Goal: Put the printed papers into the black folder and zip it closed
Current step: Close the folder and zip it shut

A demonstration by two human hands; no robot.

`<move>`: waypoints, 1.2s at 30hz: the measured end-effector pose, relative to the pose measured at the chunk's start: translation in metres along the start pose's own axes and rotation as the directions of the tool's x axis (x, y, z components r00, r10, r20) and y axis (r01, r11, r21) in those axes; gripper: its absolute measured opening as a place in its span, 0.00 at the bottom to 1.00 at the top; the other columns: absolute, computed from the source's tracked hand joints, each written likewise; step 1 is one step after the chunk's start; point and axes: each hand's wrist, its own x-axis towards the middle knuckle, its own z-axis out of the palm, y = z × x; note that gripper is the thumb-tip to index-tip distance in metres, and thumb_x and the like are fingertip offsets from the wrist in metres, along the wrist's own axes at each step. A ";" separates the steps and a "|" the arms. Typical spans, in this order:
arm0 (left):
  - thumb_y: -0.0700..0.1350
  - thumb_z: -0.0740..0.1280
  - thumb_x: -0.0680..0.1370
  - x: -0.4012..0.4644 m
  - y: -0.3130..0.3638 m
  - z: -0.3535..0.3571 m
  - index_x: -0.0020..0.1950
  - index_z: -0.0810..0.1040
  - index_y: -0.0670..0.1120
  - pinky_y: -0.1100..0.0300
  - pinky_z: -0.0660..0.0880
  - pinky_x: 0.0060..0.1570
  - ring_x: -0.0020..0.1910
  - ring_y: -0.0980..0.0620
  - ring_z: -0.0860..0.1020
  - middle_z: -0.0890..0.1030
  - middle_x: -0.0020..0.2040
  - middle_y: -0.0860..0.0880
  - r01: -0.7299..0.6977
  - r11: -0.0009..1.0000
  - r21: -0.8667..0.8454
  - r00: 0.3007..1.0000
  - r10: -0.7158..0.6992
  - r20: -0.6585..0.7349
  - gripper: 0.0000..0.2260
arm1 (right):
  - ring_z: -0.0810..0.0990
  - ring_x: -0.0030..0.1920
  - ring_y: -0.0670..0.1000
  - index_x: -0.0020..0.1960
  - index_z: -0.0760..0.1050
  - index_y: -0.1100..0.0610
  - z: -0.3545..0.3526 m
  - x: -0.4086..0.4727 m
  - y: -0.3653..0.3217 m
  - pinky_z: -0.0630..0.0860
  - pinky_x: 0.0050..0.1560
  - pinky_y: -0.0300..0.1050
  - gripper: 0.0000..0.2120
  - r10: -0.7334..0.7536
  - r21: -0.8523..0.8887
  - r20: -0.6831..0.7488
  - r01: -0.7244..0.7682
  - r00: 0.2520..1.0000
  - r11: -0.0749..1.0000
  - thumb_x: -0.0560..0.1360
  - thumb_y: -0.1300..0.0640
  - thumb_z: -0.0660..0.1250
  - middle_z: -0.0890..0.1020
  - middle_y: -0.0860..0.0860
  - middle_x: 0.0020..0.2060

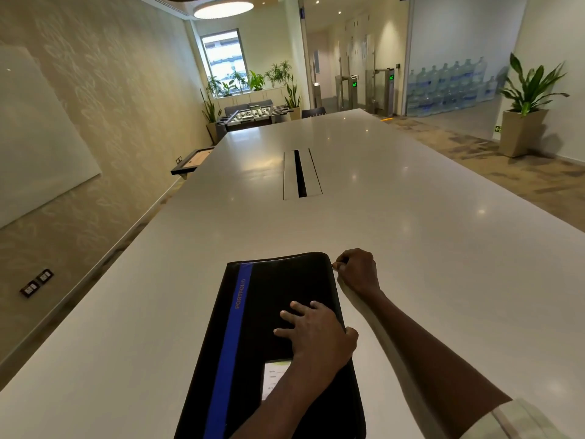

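A black folder (278,286) with a blue stripe and the word PORTFOLIO lies shut on the white table (411,236), near its front edge. A white label shows on its cover near my wrist. My left hand (313,334) lies flat on the cover, fingers spread, with the thumb over the right edge. My right hand (357,270) is at the folder's far right corner, its fingers pinched on the zip pull. No printed papers are visible outside the folder.
A cable slot with a black gap (300,174) sits in the middle of the table. A wall with a whiteboard (34,134) runs along the left. Potted plant (525,103) and stacked water bottles (449,87) stand at the far right.
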 end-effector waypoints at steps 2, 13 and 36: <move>0.61 0.65 0.73 0.011 0.006 -0.007 0.78 0.54 0.42 0.26 0.55 0.65 0.75 0.28 0.51 0.53 0.77 0.32 -0.010 1.000 -0.008 1.000 0.010 -0.014 0.41 | 0.80 0.36 0.48 0.38 0.84 0.59 0.001 0.001 0.003 0.70 0.38 0.36 0.03 0.013 0.022 0.009 -0.014 1.000 1.000 0.70 0.62 0.73 0.85 0.54 0.37; 0.57 0.68 0.72 0.059 0.014 -0.021 0.71 0.67 0.42 0.33 0.68 0.63 0.70 0.31 0.64 0.68 0.70 0.34 0.016 0.999 -0.034 1.000 -0.015 0.027 0.32 | 0.83 0.41 0.54 0.38 0.83 0.59 0.010 0.011 0.009 0.80 0.43 0.48 0.05 -0.085 -0.058 -0.034 0.083 0.996 0.995 0.71 0.63 0.69 0.84 0.55 0.40; 0.56 0.67 0.73 0.049 0.008 -0.024 0.57 0.77 0.43 0.46 0.77 0.56 0.56 0.42 0.77 0.80 0.53 0.43 -0.178 0.980 0.085 0.981 0.184 -0.058 0.20 | 0.83 0.49 0.52 0.45 0.86 0.56 0.019 0.099 -0.019 0.76 0.50 0.45 0.08 -0.206 -0.123 0.435 0.284 0.877 0.951 0.71 0.65 0.71 0.87 0.53 0.45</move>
